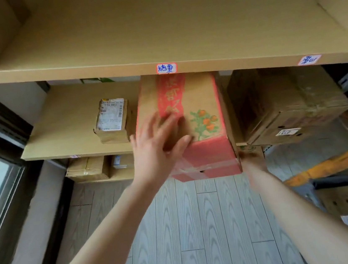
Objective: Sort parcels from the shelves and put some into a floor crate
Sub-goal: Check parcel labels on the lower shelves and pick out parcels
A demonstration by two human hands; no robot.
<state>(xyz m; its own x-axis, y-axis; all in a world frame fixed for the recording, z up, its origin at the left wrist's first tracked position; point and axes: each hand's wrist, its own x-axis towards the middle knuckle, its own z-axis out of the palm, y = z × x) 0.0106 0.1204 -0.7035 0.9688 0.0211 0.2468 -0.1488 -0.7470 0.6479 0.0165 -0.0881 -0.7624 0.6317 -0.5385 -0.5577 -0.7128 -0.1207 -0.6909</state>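
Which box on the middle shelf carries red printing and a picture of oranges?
The tall box in the middle, under the left hand. The small labelled parcel to its left and the wide box to its right are plain brown.

head view, close, facing shelves (159, 52), angled down

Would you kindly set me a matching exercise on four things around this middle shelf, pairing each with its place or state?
Things:
1. red box, fruit print
2. small labelled parcel
3. large brown carton
4. left hand

Places or states:
a. on the middle shelf, right of the red box
b. fingers spread flat on the red box's top
c. juts out past the shelf's front edge
d. on the middle shelf, left of the red box

Pairs: 1-c, 2-d, 3-a, 4-b.
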